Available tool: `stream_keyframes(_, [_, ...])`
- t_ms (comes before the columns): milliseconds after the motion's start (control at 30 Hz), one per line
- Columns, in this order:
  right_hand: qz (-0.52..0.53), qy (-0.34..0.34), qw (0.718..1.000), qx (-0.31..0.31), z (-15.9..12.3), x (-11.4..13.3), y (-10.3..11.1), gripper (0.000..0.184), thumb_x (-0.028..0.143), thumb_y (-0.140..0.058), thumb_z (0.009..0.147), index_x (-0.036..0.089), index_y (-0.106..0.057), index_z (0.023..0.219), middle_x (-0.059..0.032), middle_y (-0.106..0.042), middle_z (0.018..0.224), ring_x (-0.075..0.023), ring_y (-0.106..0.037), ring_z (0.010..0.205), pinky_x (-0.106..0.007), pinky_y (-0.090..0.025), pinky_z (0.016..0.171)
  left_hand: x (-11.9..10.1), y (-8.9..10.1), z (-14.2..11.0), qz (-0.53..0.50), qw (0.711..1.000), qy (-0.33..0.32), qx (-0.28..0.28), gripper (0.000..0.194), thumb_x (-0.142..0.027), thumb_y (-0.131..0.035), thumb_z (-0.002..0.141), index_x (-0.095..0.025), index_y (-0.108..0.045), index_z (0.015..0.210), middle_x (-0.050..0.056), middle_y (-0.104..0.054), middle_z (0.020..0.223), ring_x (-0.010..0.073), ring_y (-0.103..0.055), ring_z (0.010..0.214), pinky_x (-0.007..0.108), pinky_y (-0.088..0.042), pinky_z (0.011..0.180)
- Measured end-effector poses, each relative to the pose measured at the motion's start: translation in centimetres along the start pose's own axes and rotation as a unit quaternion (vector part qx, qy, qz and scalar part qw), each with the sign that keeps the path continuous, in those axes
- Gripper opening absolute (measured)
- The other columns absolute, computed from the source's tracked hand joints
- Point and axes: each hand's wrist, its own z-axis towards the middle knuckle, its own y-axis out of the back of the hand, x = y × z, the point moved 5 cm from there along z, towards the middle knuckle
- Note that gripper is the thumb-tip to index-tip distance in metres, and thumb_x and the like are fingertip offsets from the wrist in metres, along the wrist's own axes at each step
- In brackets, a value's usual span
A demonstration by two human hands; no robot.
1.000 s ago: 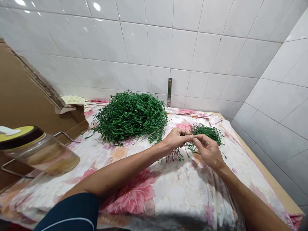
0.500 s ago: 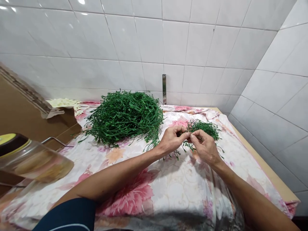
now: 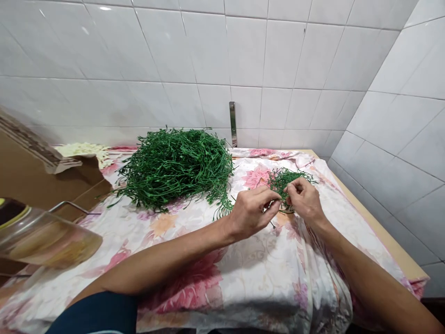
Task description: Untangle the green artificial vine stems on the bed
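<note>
My left hand (image 3: pixel 255 208) is closed in a pinch, with thin green artificial stems (image 3: pixel 273 226) showing below its fingertips. To its right, my right hand (image 3: pixel 303 198) also has thumb and forefinger pressed together; what lies between them is too small to make out. A small pile of green stems with budded tips (image 3: pixel 290 175) lies just behind the right hand, partly covered by it. Farther left rests a much larger heap of the same green stems (image 3: pixel 177 167), whose loose strands reach close to my left wrist.
A floral cloth (image 3: pixel 194 283) covers the table, its bare wooden edge (image 3: pixel 378 222) showing at right. At left stand a cardboard box (image 3: pixel 28 148) and a clear jar (image 3: pixel 52 236) with a bent metal rod. Pale yellow pieces (image 3: pixel 83 150) lie behind the box. Tiled walls close off the back and right.
My hands, fingertips together before, have drawn apart: the left came lower and nearer, the right moved slightly to the right, over the small pile. The view has shifted slightly.
</note>
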Motion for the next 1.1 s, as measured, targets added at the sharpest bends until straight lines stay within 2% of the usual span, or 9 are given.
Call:
stream_keyframes(133, [0.023,0.008,0.999,-0.029,1.0,0.6,2.4,0.033,0.049,-0.066,0.089,0.017,-0.070,0.083,0.0001,-0.062,0.057,-0.0138,-0.052,0.045,-0.027,-0.042,0.046,2.1,0.2,1.3,-0.044,0.993,0.107,0.038,0.031,-0.040,-0.062,0.091,-0.015,-0.074,0.079,0.002,-0.063,0.066,0.0118,-0.050,0.059,0.025,-0.037,0.058])
stream_keyframes(233, [0.021,0.033,0.999,-0.031,1.6,0.6,3.4,0.035,0.050,-0.066,0.089,0.016,-0.074,0.089,-0.0017,-0.065,0.063,-0.0144,-0.055,0.049,-0.028,-0.045,0.047,4.1,0.0,2.0,-0.161,0.962,0.209,0.068,0.034,-0.043,-0.065,0.089,-0.013,-0.070,0.073,-0.001,-0.057,0.060,0.0090,-0.045,0.052,0.023,-0.033,0.052])
stream_keyframes(333, [-0.051,0.105,0.992,-0.041,2.1,0.4,3.8,0.032,0.043,-0.068,0.088,0.016,-0.075,0.104,-0.0093,-0.075,0.092,-0.0225,-0.067,0.075,-0.037,-0.057,0.066,5.1,-0.5,2.1,-0.295,0.910,0.283,0.066,0.029,-0.038,-0.070,0.085,-0.011,-0.069,0.073,0.003,-0.064,0.067,0.0088,-0.054,0.055,0.023,-0.043,0.056])
stream_keyframes(467, [-0.126,0.204,0.967,-0.089,1.5,1.4,3.9,0.028,0.036,-0.067,0.090,0.018,-0.074,0.110,-0.0142,-0.073,0.114,-0.0296,-0.067,0.104,-0.048,-0.056,0.091,5.5,-1.0,1.7,-0.385,0.859,0.333,0.054,0.028,-0.035,-0.079,0.080,-0.009,-0.073,0.086,0.008,-0.073,0.077,0.0110,-0.063,0.061,0.027,-0.053,0.064])
stream_keyframes(533, [-0.066,0.180,0.980,-0.051,0.8,1.8,3.2,0.026,0.038,-0.063,0.094,0.019,-0.072,0.110,-0.0110,-0.074,0.106,-0.0248,-0.070,0.092,-0.042,-0.058,0.085,5.5,-1.2,1.6,-0.405,0.847,0.340,0.053,0.032,-0.036,-0.082,0.077,-0.008,-0.074,0.091,0.009,-0.074,0.080,0.0128,-0.067,0.064,0.028,-0.055,0.067])
stream_keyframes(600, [-0.001,0.136,0.990,0.038,-0.1,2.1,1.7,0.029,0.043,-0.061,0.096,0.020,-0.070,0.110,-0.0076,-0.075,0.096,-0.0206,-0.070,0.078,-0.036,-0.059,0.075,5.6,-1.2,1.6,-0.418,0.840,0.341,0.053,0.035,-0.036,-0.084,0.076,-0.007,-0.074,0.093,0.010,-0.075,0.080,0.0145,-0.070,0.067,0.028,-0.056,0.068])
stream_keyframes(733, [0.023,0.097,0.985,0.141,-1.4,2.1,-1.0,0.033,0.048,-0.069,0.091,0.020,-0.069,0.109,-0.0080,-0.076,0.099,-0.0203,-0.071,0.080,-0.033,-0.058,0.072,5.5,-1.1,1.7,-0.435,0.839,0.324,0.046,0.032,-0.034,-0.081,0.079,-0.006,-0.075,0.093,0.010,-0.075,0.080,0.0146,-0.071,0.068,0.028,-0.056,0.072])
stream_keyframes(967, [0.130,-0.022,0.982,0.137,-0.7,0.0,-1.5,0.043,0.053,-0.072,0.086,0.017,-0.068,0.108,-0.0058,-0.072,0.083,-0.0186,-0.066,0.069,-0.030,-0.057,0.059,4.9,-1.8,1.7,-0.397,0.869,0.285,0.072,0.018,-0.016,-0.073,0.081,-0.009,-0.075,0.096,0.007,-0.074,0.078,0.0133,-0.071,0.072,0.027,-0.055,0.076])
stream_keyframes(1100, [0.141,-0.018,0.978,0.154,-0.6,0.8,-1.1,0.035,0.051,-0.073,0.085,0.017,-0.072,0.093,-0.0017,-0.067,0.070,-0.0147,-0.059,0.059,-0.028,-0.052,0.055,4.5,-1.7,1.5,-0.315,0.914,0.240,0.090,0.021,-0.013,-0.066,0.082,-0.010,-0.074,0.102,0.008,-0.075,0.084,0.0151,-0.070,0.076,0.029,-0.054,0.075])
